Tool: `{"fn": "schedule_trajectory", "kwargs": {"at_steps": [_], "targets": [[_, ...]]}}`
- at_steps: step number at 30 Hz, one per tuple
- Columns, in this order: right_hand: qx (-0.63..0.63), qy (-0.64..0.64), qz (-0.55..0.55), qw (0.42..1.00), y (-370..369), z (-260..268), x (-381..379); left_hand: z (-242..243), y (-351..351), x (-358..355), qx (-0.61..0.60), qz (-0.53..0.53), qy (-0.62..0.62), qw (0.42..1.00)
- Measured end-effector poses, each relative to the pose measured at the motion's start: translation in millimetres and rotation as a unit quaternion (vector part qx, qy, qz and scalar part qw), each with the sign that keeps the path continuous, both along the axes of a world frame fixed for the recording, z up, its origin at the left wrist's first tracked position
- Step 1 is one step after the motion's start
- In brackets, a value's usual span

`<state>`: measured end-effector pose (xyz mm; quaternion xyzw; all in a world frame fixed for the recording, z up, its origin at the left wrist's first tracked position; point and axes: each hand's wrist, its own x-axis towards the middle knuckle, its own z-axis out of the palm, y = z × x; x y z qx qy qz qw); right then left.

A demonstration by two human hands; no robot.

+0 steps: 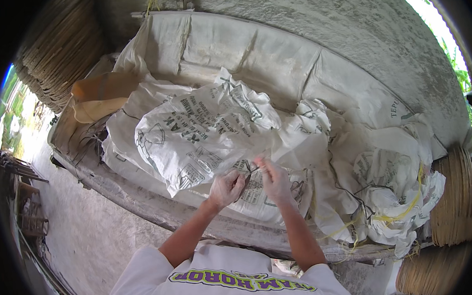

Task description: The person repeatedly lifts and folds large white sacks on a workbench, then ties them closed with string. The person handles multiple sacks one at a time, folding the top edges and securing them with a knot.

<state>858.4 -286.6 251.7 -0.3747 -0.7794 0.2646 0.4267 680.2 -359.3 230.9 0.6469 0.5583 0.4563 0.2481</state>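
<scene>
My left hand [227,188] and my right hand [276,181], both dusted with white powder, are raised close together over printed white woven sacks. Between them runs a thin dark strip of cord or tie [250,169], pinched by the fingers of each hand. Just beyond my hands lies a large crumpled white woven sack [207,137] with dark green print. Another printed sack [258,190] is spread flat beneath my hands. A bunched sack [305,130] lies to the right of the large one.
The sacks rest in a long trough lined with pale sheeting [218,44]. An orange-tan container [104,86] lies at its left end. Yellow twine [403,211] and dark cords tangle over crumpled sacks at right. Stacked thin slats [452,196] stand beyond.
</scene>
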Motion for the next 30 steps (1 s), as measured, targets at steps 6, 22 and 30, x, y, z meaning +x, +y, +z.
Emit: {"fn": "schedule_trajectory", "kwargs": {"at_steps": [6,22,30], "targets": [[0.063,-0.062,-0.034,0.996,-13,-3,6,-1,18,-5,-0.084,-0.122,-0.106,0.983],[-0.115,-0.027,-0.148,0.982,-2,-21,39,5,30,-64,-0.268,-0.357,-0.322,0.835],[-0.153,0.052,-0.177,0.971,-10,-36,13,0,37,-63,-0.327,-0.099,-0.437,0.832]]}}
